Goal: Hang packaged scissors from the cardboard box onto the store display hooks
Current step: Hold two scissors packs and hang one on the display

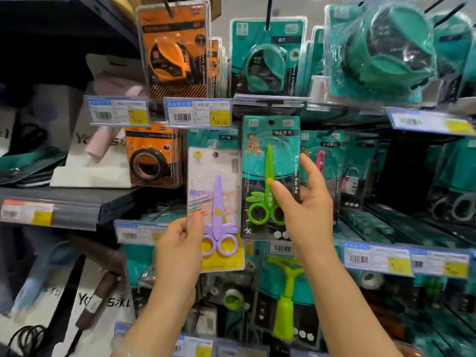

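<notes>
- Shelving [77, 202] full of hanging stock fills the view: teal tape-measure packs [266, 57] along the top row, orange tape-measure packs [175, 50] at upper left, and more teal cards crowding the lower rows.
- Forearms rise from the bottom edge, both bare, angled up toward the middle of the display.
- Right hand [306, 210] grasps the teal scissors pack [270, 176] upright, thumb pressed on the front near the pivot of the green scissors, fingers wrapped behind the right edge; one fingertip shows above that edge.
- Left hand [180, 251] pinches the white scissors pack [215, 210] at its lower left corner, thumb on the front, fingers behind; the purple scissors inside point upward.
- Both packs sit side by side, edges just beside each other, held in front of the display; the teal one stands higher, its hang hole just below a black hook arm [270, 103].
- Price tags [198, 112] in clear holders run along the rails; one reads 14.50, the others are blurred.
- Hanging behind the right hand, a further scissors card [323, 155] is partly covered by the fingers.
- Below the teal pack, a lime-green tool [284, 300] hangs on a card, its type hard to make out.
- Left side of the frame is dark and smeared; white bags with lettering lie there, cut off by the edge.
</notes>
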Demonstrator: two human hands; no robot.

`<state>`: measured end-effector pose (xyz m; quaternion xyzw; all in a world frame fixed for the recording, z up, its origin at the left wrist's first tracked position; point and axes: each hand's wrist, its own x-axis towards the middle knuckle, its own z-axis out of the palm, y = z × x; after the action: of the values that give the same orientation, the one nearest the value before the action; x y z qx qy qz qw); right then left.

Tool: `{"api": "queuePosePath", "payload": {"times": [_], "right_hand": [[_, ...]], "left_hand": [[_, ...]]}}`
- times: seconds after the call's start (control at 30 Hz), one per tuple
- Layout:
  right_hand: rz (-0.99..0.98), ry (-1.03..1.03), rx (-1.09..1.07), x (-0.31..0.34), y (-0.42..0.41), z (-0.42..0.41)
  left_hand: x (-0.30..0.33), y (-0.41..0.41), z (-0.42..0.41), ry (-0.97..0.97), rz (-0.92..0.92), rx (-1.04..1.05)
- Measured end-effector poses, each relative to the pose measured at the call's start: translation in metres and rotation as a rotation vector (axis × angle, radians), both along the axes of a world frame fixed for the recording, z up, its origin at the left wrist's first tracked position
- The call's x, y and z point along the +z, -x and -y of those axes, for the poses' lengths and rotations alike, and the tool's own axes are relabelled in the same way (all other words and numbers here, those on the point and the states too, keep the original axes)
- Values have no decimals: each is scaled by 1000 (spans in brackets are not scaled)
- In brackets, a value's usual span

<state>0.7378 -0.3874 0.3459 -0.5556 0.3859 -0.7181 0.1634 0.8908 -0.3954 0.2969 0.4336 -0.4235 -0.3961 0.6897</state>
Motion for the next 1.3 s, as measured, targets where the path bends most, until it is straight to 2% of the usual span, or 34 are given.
{"api": "queuePosePath", "payload": {"times": [0.43,0.57,0.83,0.9,1.03,1.13,1.3], "right_hand": [[-6,-117,-94,6,-1,21],[-82,-132,-215,10,1,42],[-234,-304,-348,6,-1,62],[-215,-249,-320,1,-4,48],[-81,-196,0,-18,-22,3],[-200,-198,-5,-37,-30,-12],[-191,-62,-44,-40,-24,-14]], "left_hand": [[-3,-11,2,-50,4,-11],[-5,-15,4,-51,0,-16],[-3,-12,1,-20,29,-52],[-1,-8,0,-11,24,-77],[0,-1,-1,35,62,-79],[0,8,-1,59,59,-105],[3,20,2,135,97,-154]]}}
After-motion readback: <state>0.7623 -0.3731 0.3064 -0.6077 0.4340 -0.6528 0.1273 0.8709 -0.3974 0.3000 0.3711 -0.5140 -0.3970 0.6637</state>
